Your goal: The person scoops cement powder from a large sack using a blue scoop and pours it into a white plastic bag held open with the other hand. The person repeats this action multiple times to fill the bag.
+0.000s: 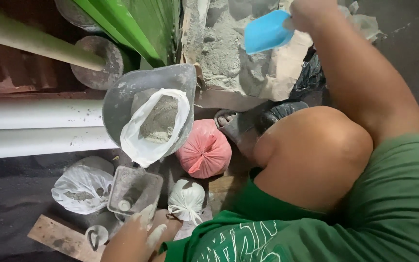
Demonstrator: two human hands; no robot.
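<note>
Right hand (309, 12) is clamped on one blue scoop (266, 31) over the cement pile (224, 53). Left hand (134, 237) rests open-fingered on one clear tub (134, 190). Three tied bags: two white (83, 187) (186, 200), one pink (204, 150).

floor (15, 204): dark, dusty | on it: grey pan (122, 97) holding an open white bag | pink tied bag (203, 151) | white tied bag (186, 200) | clear bag (82, 187) | wooden plank (56, 237) | white pipes (35, 127)

Dim, flat light; soft shadows; slight blur, edges warped.
</note>
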